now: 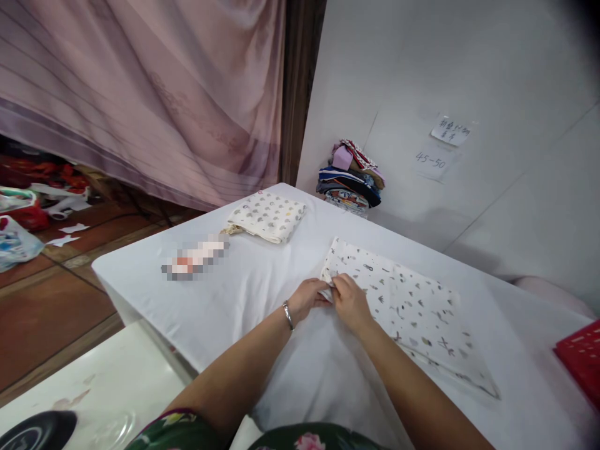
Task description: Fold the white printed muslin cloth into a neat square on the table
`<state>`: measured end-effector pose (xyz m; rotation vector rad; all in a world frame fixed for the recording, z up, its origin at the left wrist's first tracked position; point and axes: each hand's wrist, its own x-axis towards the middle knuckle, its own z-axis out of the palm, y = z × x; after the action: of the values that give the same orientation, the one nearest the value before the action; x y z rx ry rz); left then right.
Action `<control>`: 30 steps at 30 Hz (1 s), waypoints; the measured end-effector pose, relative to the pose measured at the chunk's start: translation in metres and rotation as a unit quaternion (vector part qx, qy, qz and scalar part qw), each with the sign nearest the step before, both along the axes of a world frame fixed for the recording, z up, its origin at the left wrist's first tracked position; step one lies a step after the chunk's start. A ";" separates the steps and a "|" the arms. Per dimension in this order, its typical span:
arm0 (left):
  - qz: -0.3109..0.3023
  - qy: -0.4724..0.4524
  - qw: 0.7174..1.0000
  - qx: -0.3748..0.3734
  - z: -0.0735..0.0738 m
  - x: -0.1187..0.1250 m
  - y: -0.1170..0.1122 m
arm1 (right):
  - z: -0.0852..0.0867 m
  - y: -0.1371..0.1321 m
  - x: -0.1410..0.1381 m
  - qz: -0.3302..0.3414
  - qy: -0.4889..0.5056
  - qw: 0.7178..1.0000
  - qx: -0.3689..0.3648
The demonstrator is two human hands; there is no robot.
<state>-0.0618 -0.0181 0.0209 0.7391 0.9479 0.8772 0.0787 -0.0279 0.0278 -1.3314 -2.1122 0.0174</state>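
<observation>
On the table, from its middle toward its right side, a thin printed cloth lay spread flat. Both hands met at the corner of it that was nearest to the table's centre. The left hand, with a bangle at the wrist, pinched this corner between thumb and fingers. The right hand was closed on the same corner just beside it, and the two hands were touching or almost touching.

The cloth looked light, soft and limp, with no stiffness of its own. It would probably sag and wrinkle wherever it was not supported, but it did not seem fragile. It seemed likely to slide little on the table's white cover and perhaps to drag the cover with it. The corners and the edges seemed the best places for a pinch grip, since a hold in the middle would only bunch it.

A folded cloth lay on the table's far-left part, a pile of clothes stood at its far corner, and a red basket was at its right end.
</observation>
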 end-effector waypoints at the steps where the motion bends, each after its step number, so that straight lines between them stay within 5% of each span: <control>1: -0.004 -0.007 1.000 0.005 0.002 -0.001 -0.001 | -0.002 -0.002 -0.002 0.010 -0.008 1.000 -0.015; 7: -0.070 -0.055 0.996 0.024 0.012 -0.008 -0.005 | -0.006 -0.006 -0.007 -0.002 -0.011 1.000 -0.019; 10: -0.048 -0.026 0.998 0.023 0.012 -0.008 -0.006 | -0.004 -0.010 -0.007 0.024 -0.002 0.999 -0.042; 15: -0.003 0.040 0.999 0.004 0.003 -0.004 -0.003 | 0.002 -0.003 0.007 0.107 0.099 0.972 -0.186; 18: -0.003 0.073 0.997 -0.004 -0.001 -0.003 -0.001 | 0.001 0.027 0.028 0.073 0.145 0.961 -0.222; 22: -0.001 0.112 0.994 -0.002 -0.003 -0.004 0.001 | -0.006 0.087 0.050 -0.048 0.020 0.985 -0.165; 30: -0.015 0.126 0.992 -0.004 -0.004 -0.006 0.001 | -0.019 0.177 0.049 -0.122 -0.103 0.969 -0.186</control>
<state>-0.0677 -0.0173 0.0167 0.8694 1.1601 0.7646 0.1274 0.1488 0.0087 -1.8811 -2.1715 0.1877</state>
